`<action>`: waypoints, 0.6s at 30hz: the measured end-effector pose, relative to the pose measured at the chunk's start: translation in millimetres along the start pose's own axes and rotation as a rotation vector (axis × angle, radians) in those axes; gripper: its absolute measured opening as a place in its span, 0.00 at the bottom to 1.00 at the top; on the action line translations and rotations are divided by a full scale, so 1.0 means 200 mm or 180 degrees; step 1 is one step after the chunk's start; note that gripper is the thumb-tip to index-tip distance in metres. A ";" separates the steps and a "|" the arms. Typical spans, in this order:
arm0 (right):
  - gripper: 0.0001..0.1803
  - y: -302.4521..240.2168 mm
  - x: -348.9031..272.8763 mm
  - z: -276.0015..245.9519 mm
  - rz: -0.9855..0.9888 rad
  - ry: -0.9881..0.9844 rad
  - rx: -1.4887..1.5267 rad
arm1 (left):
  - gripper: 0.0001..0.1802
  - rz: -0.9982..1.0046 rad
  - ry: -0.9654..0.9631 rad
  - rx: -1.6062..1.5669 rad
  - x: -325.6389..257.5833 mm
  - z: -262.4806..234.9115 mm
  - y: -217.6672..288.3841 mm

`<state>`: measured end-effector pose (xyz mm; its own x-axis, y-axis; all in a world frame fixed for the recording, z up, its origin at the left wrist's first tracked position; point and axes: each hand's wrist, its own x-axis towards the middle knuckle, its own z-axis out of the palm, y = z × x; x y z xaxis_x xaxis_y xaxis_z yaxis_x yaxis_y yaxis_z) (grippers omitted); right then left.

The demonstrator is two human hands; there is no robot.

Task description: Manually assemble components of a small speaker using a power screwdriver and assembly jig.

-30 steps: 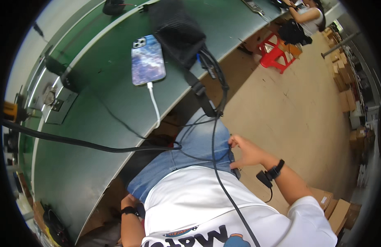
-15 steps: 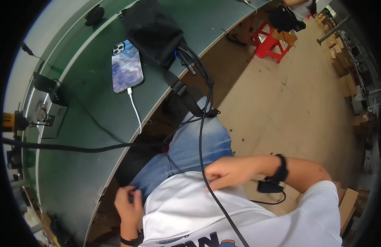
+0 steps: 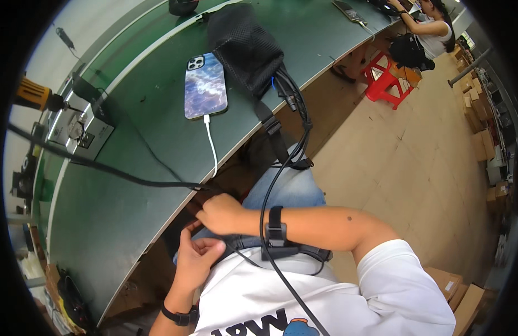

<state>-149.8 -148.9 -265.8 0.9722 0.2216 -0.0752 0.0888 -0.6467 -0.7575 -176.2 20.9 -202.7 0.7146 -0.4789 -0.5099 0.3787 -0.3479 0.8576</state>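
Right hand beside left hand, two wristbands, two phones

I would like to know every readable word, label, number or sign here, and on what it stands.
White T-shirt: large dark letters, partly cut off by the lower edge; wording not copied here.
Metal box on the green table: print too small to read.
Cardboard box: small mark, unreadable.
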 end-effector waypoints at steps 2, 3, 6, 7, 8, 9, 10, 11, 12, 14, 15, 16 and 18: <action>0.21 0.13 0.00 0.03 -0.0463 0.0320 -0.0409 | 0.33 -0.0152 0.0217 0.0509 0.01 0.01 0.05; 0.21 0.24 -0.01 0.09 -0.0779 0.1067 -0.0304 | 0.26 0.0360 -0.0014 0.1336 0.00 0.03 0.09; 0.16 0.42 -0.03 0.06 0.0822 -0.0293 0.0363 | 0.17 0.1449 -0.0224 0.2065 0.05 0.19 0.12; 0.15 0.50 -0.03 0.06 0.1067 -0.0482 0.0843 | 0.15 0.2067 -0.0301 0.2066 0.09 0.25 0.14; 0.14 0.68 -0.03 0.10 0.0781 -0.0414 0.0625 | 0.15 0.2116 -0.0319 0.2032 0.10 0.34 0.20; 0.14 0.82 -0.04 0.12 0.0503 -0.0349 0.0410 | 0.14 0.2702 -0.0180 0.2520 0.10 0.42 0.26; 0.22 0.78 -0.01 0.02 0.0051 -0.0973 -0.0529 | 0.13 0.3213 0.0066 0.3045 0.08 0.44 0.29; 0.22 0.64 -0.01 -0.05 -0.0008 -0.1004 -0.0555 | 0.13 0.3196 0.0142 0.3053 0.07 0.44 0.29; 0.22 0.48 -0.01 -0.10 0.0631 -0.0740 -0.0708 | 0.13 0.3616 -0.0092 0.2968 0.06 0.41 0.27; 0.21 0.42 -0.08 -0.14 0.1426 -0.0057 -0.0864 | 0.09 0.3646 -0.0694 0.2235 0.01 0.48 0.29; 0.21 0.39 -0.12 -0.15 0.1418 -0.0033 -0.0859 | 0.09 0.3660 -0.0699 0.2256 0.02 0.47 0.29; 0.17 0.37 -0.17 -0.18 0.1562 0.0154 -0.0838 | 0.09 0.2614 -0.1098 0.2235 0.04 0.47 0.29; 0.14 0.32 -0.25 -0.28 0.1704 0.0361 -0.0808 | 0.12 0.0646 -0.2155 0.3515 0.10 0.43 0.42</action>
<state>-180.0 -242.3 -274.4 0.9119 -0.2530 -0.3230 -0.3839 -0.8040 -0.4541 -180.8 -85.9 -146.5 0.1441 -0.7954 -0.5887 -0.6094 -0.5400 0.5805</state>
